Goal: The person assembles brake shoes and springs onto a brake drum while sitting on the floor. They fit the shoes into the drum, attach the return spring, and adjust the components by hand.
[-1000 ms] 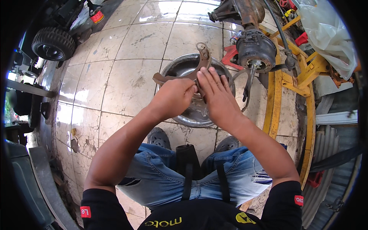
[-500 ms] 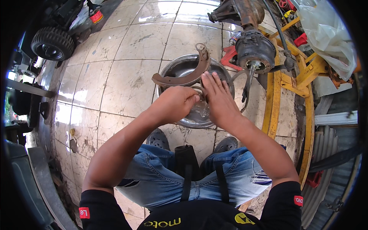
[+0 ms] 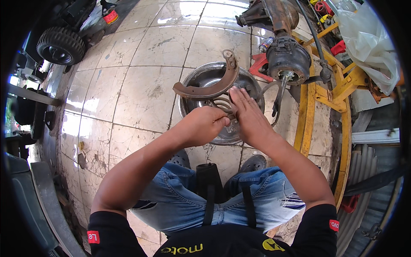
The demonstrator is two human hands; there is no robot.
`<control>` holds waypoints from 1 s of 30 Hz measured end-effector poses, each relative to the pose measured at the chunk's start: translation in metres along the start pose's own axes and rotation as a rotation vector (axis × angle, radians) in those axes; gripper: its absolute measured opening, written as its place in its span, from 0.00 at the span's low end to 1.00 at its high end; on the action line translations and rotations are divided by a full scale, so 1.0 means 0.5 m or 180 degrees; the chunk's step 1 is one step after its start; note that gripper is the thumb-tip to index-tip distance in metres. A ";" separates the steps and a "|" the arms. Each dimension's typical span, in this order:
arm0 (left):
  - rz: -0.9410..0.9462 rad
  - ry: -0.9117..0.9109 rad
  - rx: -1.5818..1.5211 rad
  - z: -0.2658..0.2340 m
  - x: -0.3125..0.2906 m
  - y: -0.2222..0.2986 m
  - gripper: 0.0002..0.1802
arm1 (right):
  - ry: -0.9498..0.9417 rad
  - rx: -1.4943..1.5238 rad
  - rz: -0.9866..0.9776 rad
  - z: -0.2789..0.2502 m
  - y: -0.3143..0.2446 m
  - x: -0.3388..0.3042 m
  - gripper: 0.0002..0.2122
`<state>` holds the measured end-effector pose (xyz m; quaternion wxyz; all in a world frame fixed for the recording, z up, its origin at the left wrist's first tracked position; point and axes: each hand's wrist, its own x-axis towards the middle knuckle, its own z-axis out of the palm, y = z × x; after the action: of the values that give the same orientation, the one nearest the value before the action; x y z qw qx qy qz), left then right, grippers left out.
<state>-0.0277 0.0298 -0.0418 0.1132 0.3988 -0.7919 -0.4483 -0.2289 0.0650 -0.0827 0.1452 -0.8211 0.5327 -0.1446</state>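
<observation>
Left hand (image 3: 201, 125) and right hand (image 3: 248, 116), both clamped on a spring (image 3: 222, 104) under a rusty brake shoe (image 3: 205, 90), over a metal basin (image 3: 205, 75) on the tiled floor (image 3: 141, 85); red can (image 3: 110, 16) at the far-left corner.

The curved brake shoe (image 3: 208, 88) is rusty brown, above a dull silver metal basin (image 3: 201, 77). The floor (image 3: 141, 90) is pale, grey-veined glossy tile; the stand (image 3: 306, 124) is yellow, the jeans (image 3: 180, 201) faded blue.
</observation>
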 end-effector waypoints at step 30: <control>-0.0182 0.0290 -0.0528 0.007 -0.015 0.027 0.14 | 0.0272 -0.0118 -0.0113 -0.013 -0.019 -0.001 0.28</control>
<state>-0.0318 0.0411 -0.0315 0.1689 0.4304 -0.7345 -0.4967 -0.2237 0.0684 -0.0730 0.1045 -0.8261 0.5264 -0.1721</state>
